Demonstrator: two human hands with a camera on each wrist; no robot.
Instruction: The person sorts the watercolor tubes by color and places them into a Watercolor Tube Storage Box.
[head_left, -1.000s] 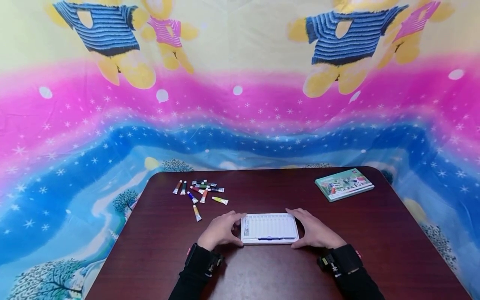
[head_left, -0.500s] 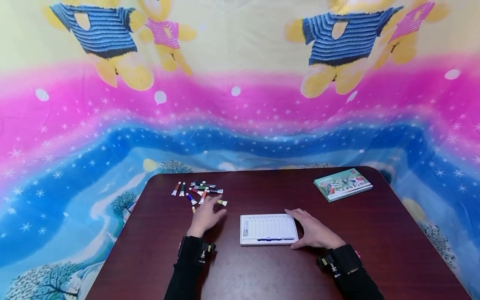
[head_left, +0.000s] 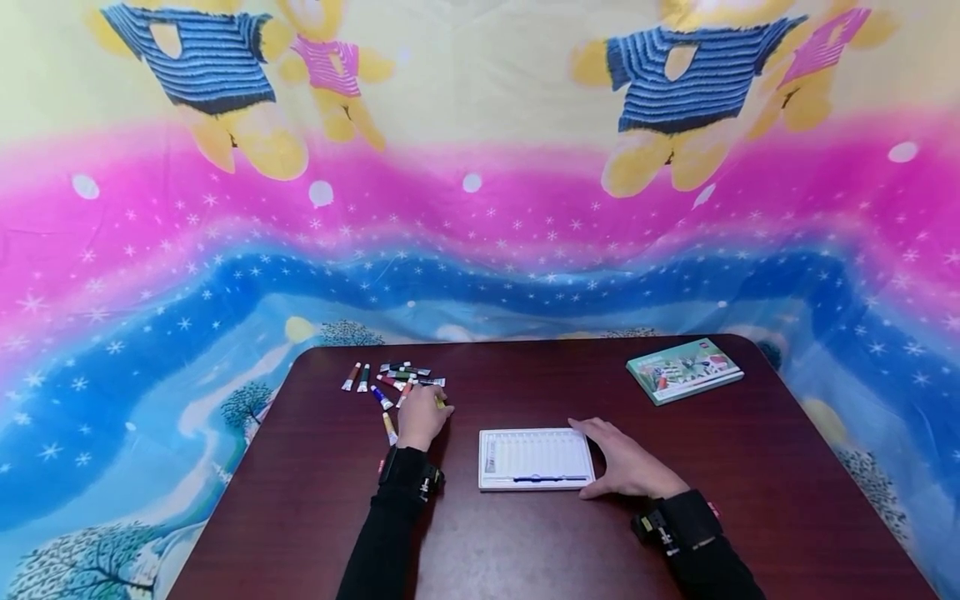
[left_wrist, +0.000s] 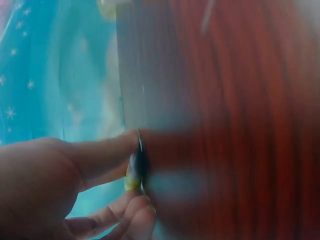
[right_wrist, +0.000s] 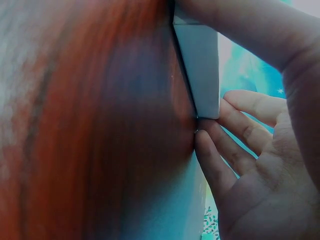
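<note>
My left hand (head_left: pixel 422 421) is at the near right edge of a group of small paint tubes, pinching a yellow paint tube (head_left: pixel 439 402) between thumb and fingers. In the left wrist view, the yellow paint tube (left_wrist: pixel 132 172) is seen edge-on by the tabletop. The white tray (head_left: pixel 528 450), with narrow slots, lies flat at the middle; a dark blue paintbrush (head_left: pixel 551 479) lies along its near side. My right hand (head_left: pixel 630 465) holds the tray's right end, thumb at the near corner and fingers at the far one. The right wrist view shows the tray's white side (right_wrist: pixel 200 70) between them.
Several loose paint tubes lie at the back left, including a blue tube (head_left: pixel 381 397), an orange-yellow tube (head_left: pixel 389 428) and a brown tube (head_left: pixel 352 377). A green printed box (head_left: pixel 684 371) lies at the back right of the dark wooden table (head_left: pixel 525 542). A patterned cloth hangs behind.
My left hand has let go of the tray's left end, moved left and away to the tubes, and taken hold of the yellow tube. The right hand has stayed at the tray.
</note>
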